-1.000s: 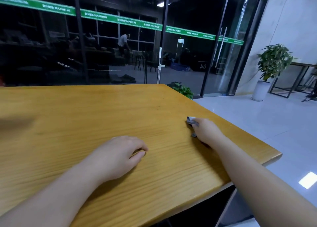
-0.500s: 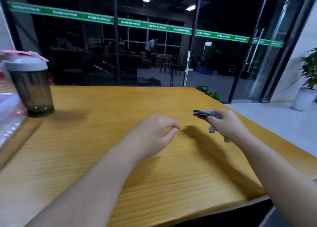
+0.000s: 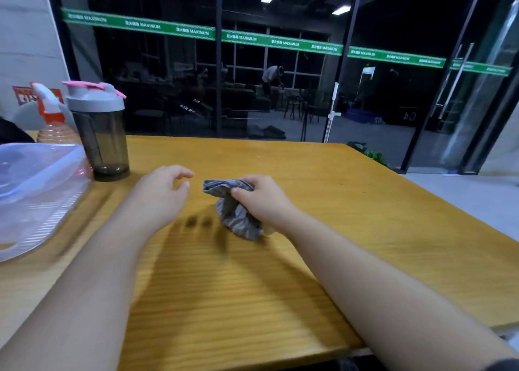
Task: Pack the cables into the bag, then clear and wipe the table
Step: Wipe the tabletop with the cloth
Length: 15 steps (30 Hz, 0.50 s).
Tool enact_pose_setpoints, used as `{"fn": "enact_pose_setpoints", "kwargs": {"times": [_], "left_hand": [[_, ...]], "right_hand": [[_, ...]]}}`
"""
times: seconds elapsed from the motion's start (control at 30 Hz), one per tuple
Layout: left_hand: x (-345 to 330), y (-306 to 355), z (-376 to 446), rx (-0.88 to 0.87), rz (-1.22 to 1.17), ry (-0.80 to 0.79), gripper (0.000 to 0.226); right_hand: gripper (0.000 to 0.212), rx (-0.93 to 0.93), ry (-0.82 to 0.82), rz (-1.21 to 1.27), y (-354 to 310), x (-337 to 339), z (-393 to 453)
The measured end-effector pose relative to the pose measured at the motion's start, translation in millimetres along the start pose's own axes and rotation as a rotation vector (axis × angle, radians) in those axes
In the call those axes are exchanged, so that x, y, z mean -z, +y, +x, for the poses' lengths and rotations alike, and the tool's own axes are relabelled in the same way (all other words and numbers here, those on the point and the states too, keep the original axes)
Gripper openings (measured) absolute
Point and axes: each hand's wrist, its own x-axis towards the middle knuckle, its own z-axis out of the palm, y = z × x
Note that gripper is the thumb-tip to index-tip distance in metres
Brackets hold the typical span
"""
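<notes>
Grey cloth (image 3: pixel 234 207) is gripped, bunched, in the right hand (image 3: pixel 262 199) above the wooden table (image 3: pixel 365 216); the left hand (image 3: pixel 163 193) is held loosely open beside it. Wiping is likely best done with the cloth flattened.

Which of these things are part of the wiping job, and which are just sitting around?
Part of the job:
grey cloth, gripped in the right hand
wooden table
left hand, holding nothing

Sitting around:
shaker bottle
spray bottle
clear plastic box
</notes>
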Motion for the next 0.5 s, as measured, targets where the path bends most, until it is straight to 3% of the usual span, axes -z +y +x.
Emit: {"fn": "enact_pose_setpoints", "kwargs": {"times": [0.07,0.17,0.27,0.33,0.4,0.5], "left_hand": [[-1.1,0.7,0.6,0.001,0.003,0.021,0.024],[-1.1,0.8,1.0,0.022,-0.002,0.034,0.024],[-1.8,2.7,0.6,0.03,0.008,0.042,0.024],[-3.0,5.2,-0.5,0.027,0.018,0.037,0.024],[-3.2,6.5,-1.3,0.029,0.02,0.034,0.024],[-2.4,7.4,-2.6,0.028,0.023,0.029,0.024]], "right_hand": [[0.03,-0.009,-0.107,-0.04,-8.9,-8.6,1.2],[0.067,-0.105,-0.289,-0.181,-12.7,-17.8,6.3],[0.055,0.01,-0.232,-0.457,-2.1,-30.0,14.7],[0.061,0.066,-0.238,-0.579,4.6,-37.8,16.4],[0.063,0.107,-0.282,-0.652,9.4,-44.7,18.0],[0.05,0.261,-0.344,-0.642,7.8,-43.4,14.1]]}}
